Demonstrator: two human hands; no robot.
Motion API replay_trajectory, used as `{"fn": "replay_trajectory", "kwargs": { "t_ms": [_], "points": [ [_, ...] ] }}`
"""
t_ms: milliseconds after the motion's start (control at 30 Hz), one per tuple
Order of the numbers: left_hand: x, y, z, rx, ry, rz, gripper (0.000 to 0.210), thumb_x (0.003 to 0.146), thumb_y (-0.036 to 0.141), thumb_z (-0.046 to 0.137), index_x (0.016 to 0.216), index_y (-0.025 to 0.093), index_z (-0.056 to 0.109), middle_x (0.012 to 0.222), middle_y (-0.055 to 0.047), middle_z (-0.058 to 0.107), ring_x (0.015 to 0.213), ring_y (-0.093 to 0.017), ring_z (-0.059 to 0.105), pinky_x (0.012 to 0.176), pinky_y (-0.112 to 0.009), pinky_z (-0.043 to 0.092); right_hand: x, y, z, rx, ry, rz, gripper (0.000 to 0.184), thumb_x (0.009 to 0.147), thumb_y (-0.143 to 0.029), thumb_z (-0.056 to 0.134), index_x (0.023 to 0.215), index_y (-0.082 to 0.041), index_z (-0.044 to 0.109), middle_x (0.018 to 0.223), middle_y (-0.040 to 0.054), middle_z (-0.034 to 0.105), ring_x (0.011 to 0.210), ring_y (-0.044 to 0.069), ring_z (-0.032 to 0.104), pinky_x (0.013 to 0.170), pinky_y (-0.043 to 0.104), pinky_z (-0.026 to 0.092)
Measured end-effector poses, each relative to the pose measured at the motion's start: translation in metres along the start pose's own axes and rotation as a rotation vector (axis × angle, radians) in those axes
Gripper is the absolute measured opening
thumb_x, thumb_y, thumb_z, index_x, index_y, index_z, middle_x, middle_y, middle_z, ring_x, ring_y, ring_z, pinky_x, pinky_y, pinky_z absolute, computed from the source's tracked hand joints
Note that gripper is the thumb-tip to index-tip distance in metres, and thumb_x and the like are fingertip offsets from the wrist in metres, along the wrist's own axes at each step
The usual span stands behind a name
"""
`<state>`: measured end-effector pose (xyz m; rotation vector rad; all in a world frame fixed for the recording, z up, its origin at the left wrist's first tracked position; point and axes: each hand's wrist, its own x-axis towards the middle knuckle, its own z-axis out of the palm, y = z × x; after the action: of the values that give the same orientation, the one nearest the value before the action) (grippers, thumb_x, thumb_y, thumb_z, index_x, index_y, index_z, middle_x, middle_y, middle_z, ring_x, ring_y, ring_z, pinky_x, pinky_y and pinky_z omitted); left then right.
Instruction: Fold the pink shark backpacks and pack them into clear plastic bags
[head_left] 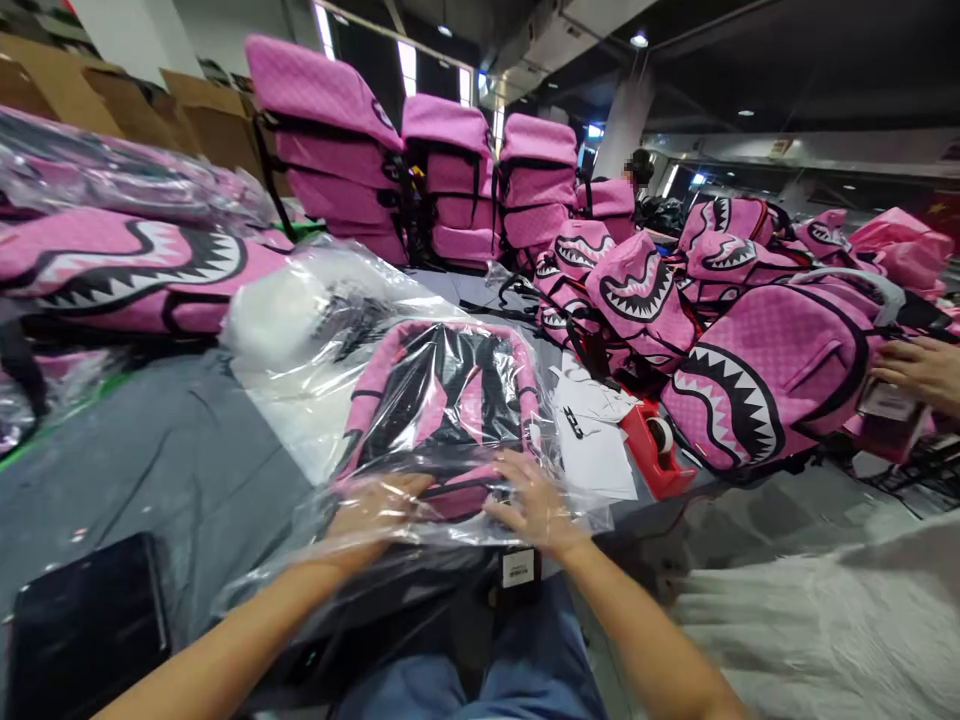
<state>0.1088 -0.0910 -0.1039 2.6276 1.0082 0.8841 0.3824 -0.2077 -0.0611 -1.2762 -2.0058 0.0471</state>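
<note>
A pink and black backpack (459, 390) lies on the table inside a clear plastic bag (300, 400), its padded straps facing up. On the near left side of the backpack rests my left hand (381, 512), fingers stretched out and partly covered by the shiny film. My right hand (534, 500) lies at the near right side with its fingers spread over the plastic and the pack. A tag with a barcode label (517, 568) hangs below the near edge, beside my right wrist.
Right of the bag are white paper cards (596, 440) and a red tape dispenser (656, 450). Pink shark-mouth backpacks (772, 370) pile up at right, near another person's hand (926, 370). Stacked pink backpacks (330, 150) stand behind. A black tablet-like device (86, 625) lies at lower left.
</note>
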Motion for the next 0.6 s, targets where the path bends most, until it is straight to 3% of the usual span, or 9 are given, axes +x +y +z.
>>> {"fn": "replay_trajectory", "kwargs": {
  "t_ms": [100,167,233,300,367,433,533,600],
  "points": [
    [-0.018,0.03,0.0,0.085,0.063,0.086,0.043,0.096,0.057,0.05,0.121,0.029,0.072,0.123,-0.009,0.076,0.118,-0.034,0.068,0.11,-0.052,0.048,-0.066,-0.003,-0.019,-0.042,0.198,0.132,0.047,0.098,-0.029,0.062,0.144,-0.023,0.053,0.136,0.0122,0.066,0.131,0.025,0.059,0.111,0.045,0.05],
    [-0.034,0.066,0.009,0.09,0.186,0.146,0.046,0.099,0.051,0.05,0.139,0.031,0.06,0.139,-0.007,0.068,0.135,-0.031,0.058,0.118,-0.05,0.041,-0.097,0.002,-0.023,-0.112,0.199,0.214,0.053,0.096,-0.034,0.066,0.145,-0.021,0.052,0.132,0.0131,0.068,0.123,0.028,0.064,0.104,0.046,0.055],
    [-0.052,0.107,0.026,-0.048,0.226,0.141,0.05,0.101,0.04,0.05,0.15,0.033,0.047,0.147,-0.005,0.062,0.139,-0.024,0.055,0.117,-0.041,0.043,-0.112,0.007,-0.022,-0.184,0.126,0.225,0.052,0.092,-0.038,0.071,0.139,-0.02,0.058,0.122,0.0127,0.072,0.112,0.029,0.069,0.097,0.045,0.058],
    [-0.066,0.141,0.049,-0.301,0.174,-0.055,0.047,0.101,0.034,0.049,0.149,0.032,0.047,0.142,-0.005,0.065,0.132,-0.021,0.061,0.111,-0.038,0.05,-0.112,0.007,-0.02,-0.251,0.045,0.199,0.033,0.092,-0.032,0.069,0.122,-0.02,0.068,0.106,0.0104,0.075,0.099,0.027,0.071,0.091,0.043,0.059],
    [-0.07,0.163,0.071,-0.53,0.144,-0.36,0.047,0.097,0.043,0.054,0.141,0.026,0.054,0.134,-0.008,0.07,0.123,-0.026,0.066,0.107,-0.044,0.053,-0.105,0.0,-0.022,-0.271,-0.001,0.203,0.017,0.091,-0.021,0.065,0.107,-0.02,0.072,0.096,0.009,0.073,0.091,0.025,0.069,0.085,0.04,0.058],
    [-0.064,0.17,0.086,-0.713,0.136,-0.619,0.054,0.086,0.058,0.062,0.126,0.022,0.065,0.121,-0.011,0.075,0.113,-0.031,0.07,0.102,-0.049,0.054,-0.099,-0.01,-0.027,-0.211,0.016,0.219,0.021,0.09,-0.012,0.06,0.105,-0.019,0.072,0.102,0.0108,0.072,0.097,0.025,0.068,0.086,0.038,0.057],
    [-0.048,0.166,0.086,-0.931,0.066,-0.758,0.055,0.069,0.071,0.072,0.093,0.022,0.075,0.094,-0.008,0.078,0.095,-0.032,0.07,0.091,-0.044,0.056,-0.101,-0.02,-0.036,-0.046,0.064,0.242,0.03,0.091,-0.01,0.054,0.113,-0.02,0.071,0.125,0.0141,0.068,0.117,0.026,0.064,0.098,0.04,0.053],
    [-0.041,0.162,0.074,-1.019,0.021,-0.787,0.052,0.064,0.072,0.076,0.08,0.023,0.075,0.083,-0.005,0.075,0.086,-0.028,0.068,0.084,-0.038,0.054,-0.107,-0.021,-0.038,0.087,0.034,0.34,0.029,0.091,-0.013,0.053,0.112,-0.022,0.071,0.12,0.0118,0.071,0.112,0.025,0.066,0.097,0.039,0.052]
  ]
}}
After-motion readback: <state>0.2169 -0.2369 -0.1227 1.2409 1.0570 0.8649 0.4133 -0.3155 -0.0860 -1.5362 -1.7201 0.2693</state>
